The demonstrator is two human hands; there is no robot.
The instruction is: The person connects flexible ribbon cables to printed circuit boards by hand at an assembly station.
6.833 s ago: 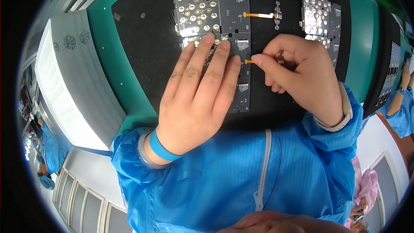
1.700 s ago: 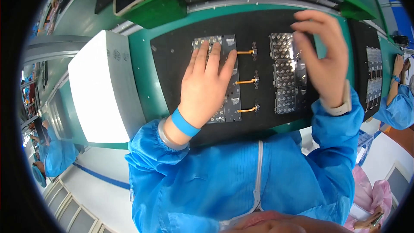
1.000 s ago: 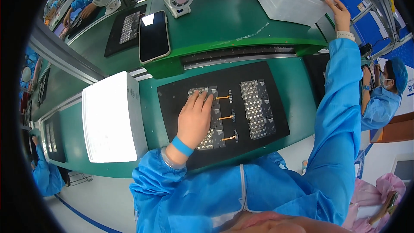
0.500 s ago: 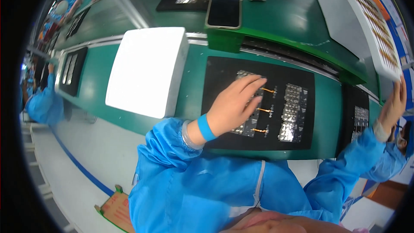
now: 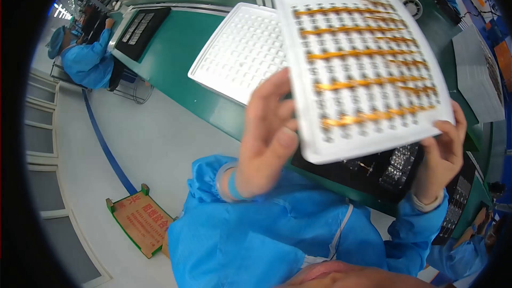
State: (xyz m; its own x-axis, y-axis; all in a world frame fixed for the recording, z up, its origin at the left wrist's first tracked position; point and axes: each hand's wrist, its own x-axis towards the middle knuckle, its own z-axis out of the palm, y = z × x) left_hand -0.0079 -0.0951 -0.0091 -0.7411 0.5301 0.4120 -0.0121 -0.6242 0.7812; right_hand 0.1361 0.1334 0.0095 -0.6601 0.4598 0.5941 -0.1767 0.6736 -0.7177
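A white plastic tray [image 5: 368,74] hangs tilted in the air before me. It carries rows of small dark parts with orange flex strips. My right hand [image 5: 442,154] grips its lower right corner, thumb against the rim. Beside the left edge is my left hand [image 5: 264,138], slightly blurred, its thumb apart from the fingers. Its fingertips meet or pass behind the rim; I cannot tell which. Below the tray lies a black mat [image 5: 341,178], largely covered by it. Metal-dotted dark boards [image 5: 397,165] show on the mat near my right hand.
A white tray with moulded pockets [image 5: 240,48] rests on the green bench [image 5: 176,69] at left. White stacked trays [image 5: 474,69] stand at right. A small fan [image 5: 408,2] is at the back. Co-workers sit at left [image 5: 88,56] and lower right [image 5: 469,245]. Cardboard [image 5: 141,221] lies on the floor.
My right hand has brought the loaded tray from the right stack to in front of me. My left hand has left the boards and risen to the tray's left edge. The view has shifted.
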